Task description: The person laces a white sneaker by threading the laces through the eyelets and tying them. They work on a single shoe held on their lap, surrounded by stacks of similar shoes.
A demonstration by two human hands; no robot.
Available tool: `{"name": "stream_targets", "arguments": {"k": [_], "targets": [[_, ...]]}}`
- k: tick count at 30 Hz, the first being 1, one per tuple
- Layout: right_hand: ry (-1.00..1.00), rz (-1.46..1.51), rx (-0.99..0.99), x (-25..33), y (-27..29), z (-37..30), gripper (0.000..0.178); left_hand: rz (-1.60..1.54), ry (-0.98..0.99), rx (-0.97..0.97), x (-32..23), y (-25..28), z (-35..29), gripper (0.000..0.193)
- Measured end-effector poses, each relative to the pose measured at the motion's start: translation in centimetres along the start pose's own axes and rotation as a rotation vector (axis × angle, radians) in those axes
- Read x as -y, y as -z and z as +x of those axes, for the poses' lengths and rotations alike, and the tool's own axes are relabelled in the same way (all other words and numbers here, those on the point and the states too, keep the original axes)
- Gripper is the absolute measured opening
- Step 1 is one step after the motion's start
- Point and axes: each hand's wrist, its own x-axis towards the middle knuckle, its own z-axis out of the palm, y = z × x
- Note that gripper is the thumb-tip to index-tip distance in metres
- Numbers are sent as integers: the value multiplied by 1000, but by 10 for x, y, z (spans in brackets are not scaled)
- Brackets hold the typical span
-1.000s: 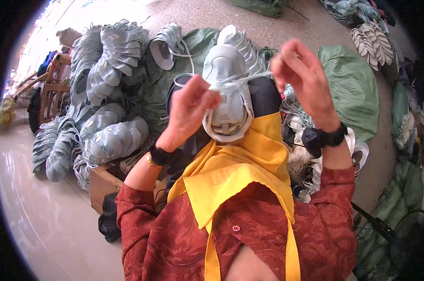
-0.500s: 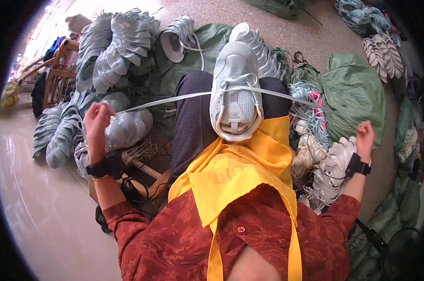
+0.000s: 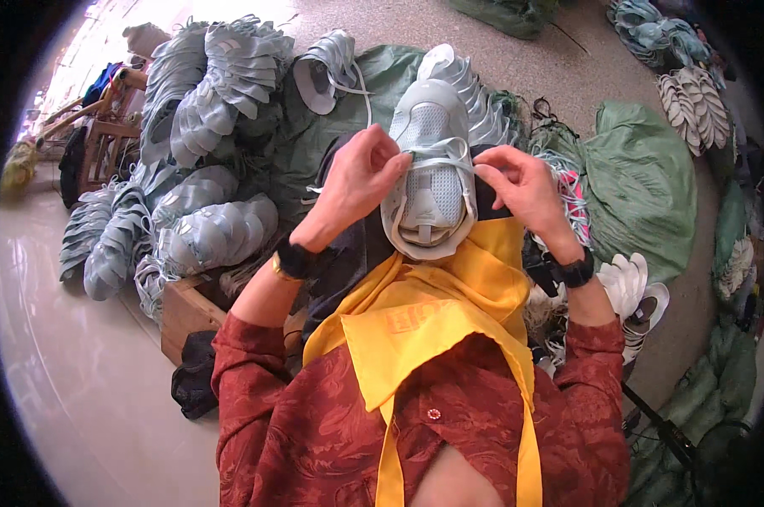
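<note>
1. Shoe upper: pale grey-white with mesh panels, it lay on the person's lap, its rounded toe pointing away and its collar end nearest the yellow apron.
2. A flat pale lace crossed the middle of the upper from side to side, over other lacing.
3. The left hand was at the upper's left edge, thumb and fingertips pinched together on the lace.
4. The right hand was just beside the upper's right edge, thumb and forefinger drawn together at the other end of the lace.
5. The two hands were apart, with the laced part of the upper between them.
6. A black wristband circled the left wrist, and another black wristband the right.
7. Dark trousers showed beneath the apron and the upper.
8. Beyond the toe stood a row of nested pale uppers, near a green plastic sheet.
9. On the person's left were tall stacks of grey-blue uppers, with lower stacks nearer and a wooden box below those.
10. On the right, a bulging green sack lay beside a tangle of laces with a bright pink piece; white uppers sat near the right forearm.
</note>
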Motion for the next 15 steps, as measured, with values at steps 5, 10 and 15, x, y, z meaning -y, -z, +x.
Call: {"name": "stream_targets", "arguments": {"k": [5,10,15], "targets": [[-23,-29,63,3,0,1,17,18,-145,-46,-7,-8,6,15],[-83,98,149,5,2,-10,15,293,-509,-132,-15,-5,4,17],[-142,151,298,11,20,-29,11,193,-426,-124,-17,-10,1,15]]}}
